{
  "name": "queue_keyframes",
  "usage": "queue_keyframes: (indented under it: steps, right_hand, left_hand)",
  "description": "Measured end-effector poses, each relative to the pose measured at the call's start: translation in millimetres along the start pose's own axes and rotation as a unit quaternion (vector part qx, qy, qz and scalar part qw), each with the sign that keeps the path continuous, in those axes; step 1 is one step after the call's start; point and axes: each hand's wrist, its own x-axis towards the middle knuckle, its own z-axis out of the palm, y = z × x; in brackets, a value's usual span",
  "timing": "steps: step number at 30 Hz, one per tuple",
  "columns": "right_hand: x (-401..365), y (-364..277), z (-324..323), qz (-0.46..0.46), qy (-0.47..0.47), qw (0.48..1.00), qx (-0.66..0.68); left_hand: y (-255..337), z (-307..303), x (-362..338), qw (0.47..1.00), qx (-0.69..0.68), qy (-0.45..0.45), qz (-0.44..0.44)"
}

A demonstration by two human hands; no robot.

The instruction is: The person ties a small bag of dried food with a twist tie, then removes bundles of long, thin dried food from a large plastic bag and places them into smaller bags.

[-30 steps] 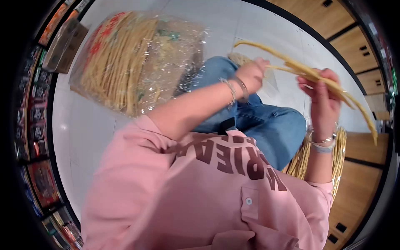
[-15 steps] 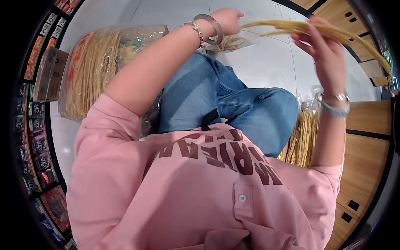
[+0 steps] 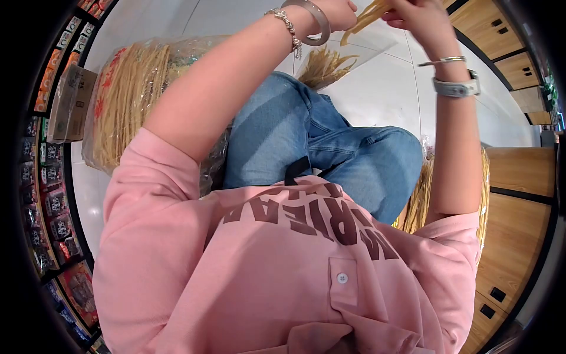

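Observation:
Near the top edge, my right hand [image 3: 420, 17] is closed around a bundle of yellow dried strips [image 3: 370, 16], whose loose ends point left and down. My left hand [image 3: 337, 14] is beside those ends with its fingers curled; whatever is between them is too hidden to make out. Below the two hands, a fanned bunch of similar strips [image 3: 325, 66] lies on clear plastic on the floor. The top of the frame cuts off part of both hands.
To the left lies a large clear bag of long yellow strips [image 3: 127, 106], beside a cardboard box [image 3: 75, 106] and shelves of packaged goods [image 3: 56, 206]. More strips [image 3: 420, 197] are by my right knee. Wooden cabinets [image 3: 513, 236] stand at the right.
My right hand has moved up and left with the strips, closer to my left hand. My left hand has risen slightly and shifted right. The bunch on the floor shows more fully.

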Motion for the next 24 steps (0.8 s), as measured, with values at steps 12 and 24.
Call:
queue_keyframes:
  steps: [12,24]
  right_hand:
    - [32,71,23,0.003,-0.126,0.987,-0.099]
    - [21,26,7,-0.007,-0.151,0.981,-0.119]
  left_hand:
    - [11,5,-4,0.993,-0.095,0.001,-0.068]
    - [8,8,3,0.997,-0.038,-0.013,-0.058]
